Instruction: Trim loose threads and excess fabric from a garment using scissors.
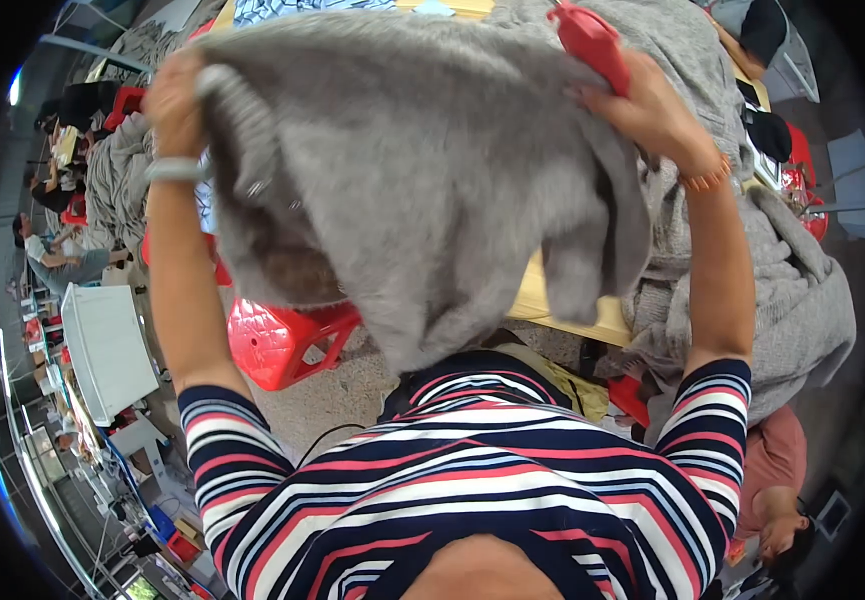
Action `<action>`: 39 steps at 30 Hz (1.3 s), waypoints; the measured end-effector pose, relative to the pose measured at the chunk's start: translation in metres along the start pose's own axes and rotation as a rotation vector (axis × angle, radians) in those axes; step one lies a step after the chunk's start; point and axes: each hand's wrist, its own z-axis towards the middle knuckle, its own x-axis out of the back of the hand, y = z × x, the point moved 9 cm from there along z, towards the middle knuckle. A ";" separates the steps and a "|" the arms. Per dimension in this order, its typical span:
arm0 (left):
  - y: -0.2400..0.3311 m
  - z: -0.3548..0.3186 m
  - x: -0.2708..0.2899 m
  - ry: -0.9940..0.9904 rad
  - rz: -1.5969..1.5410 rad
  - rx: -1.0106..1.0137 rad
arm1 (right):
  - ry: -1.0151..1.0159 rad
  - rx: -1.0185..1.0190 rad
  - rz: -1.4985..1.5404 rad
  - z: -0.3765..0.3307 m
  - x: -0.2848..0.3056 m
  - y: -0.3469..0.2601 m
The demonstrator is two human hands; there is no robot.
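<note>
Head view: both arms raised, left hand (175, 100) and right hand (643, 105) gripping grey garment (423, 170).

Below you: speckled grey concrete floor (338, 395). A red plastic stool (283, 340) stands on it, just beside the pale wooden table (593, 320) ahead of you. Heaps of grey knitwear (803, 300) cover the table's right side and hang over its edge. At your left a white bin (108, 350) sits near the floor. Further left, other people (58, 260) sit at tables in a row. Bright daylight (16, 88) comes in at the far upper left.
</note>
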 end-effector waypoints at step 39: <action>0.198 -0.319 -0.280 -0.849 -0.611 0.584 | -0.461 -0.411 -0.143 -0.155 -0.170 0.002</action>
